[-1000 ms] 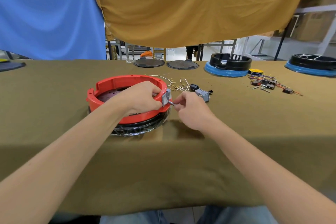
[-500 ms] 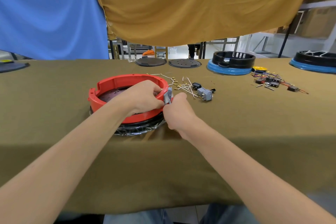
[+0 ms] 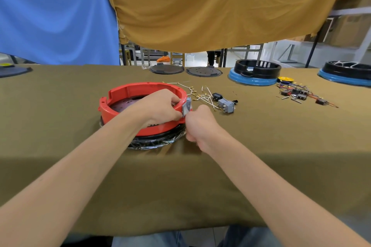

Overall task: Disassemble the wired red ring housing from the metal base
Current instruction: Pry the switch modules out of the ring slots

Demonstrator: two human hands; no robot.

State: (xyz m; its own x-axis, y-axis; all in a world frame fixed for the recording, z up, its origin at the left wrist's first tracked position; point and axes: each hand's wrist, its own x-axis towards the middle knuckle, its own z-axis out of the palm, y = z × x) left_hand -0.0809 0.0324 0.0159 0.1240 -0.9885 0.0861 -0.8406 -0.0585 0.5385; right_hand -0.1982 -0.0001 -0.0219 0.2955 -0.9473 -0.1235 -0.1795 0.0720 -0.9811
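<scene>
Head view: the red ring housing [image 3: 140,94] sits left of centre in the frame on a dark round base [image 3: 158,142] wrapped in shiny film, which rests on the olive-covered table [image 3: 281,146]. The left hand [image 3: 160,107] lies over the ring's right rim, its fingers curled round the rim and pinching a small grey switch block [image 3: 186,107] at the ring's right edge. The right hand [image 3: 200,124] is just beside that block, fingers curled tight toward it; whether it holds anything cannot be told. Right of the ring lie loose white wires [image 3: 202,96] with brass terminals and a grey switch [image 3: 226,104]. Further right is a cluster of small black connectors [image 3: 297,92]. At the upper right stands a black ring on a blue base [image 3: 255,72].
</scene>
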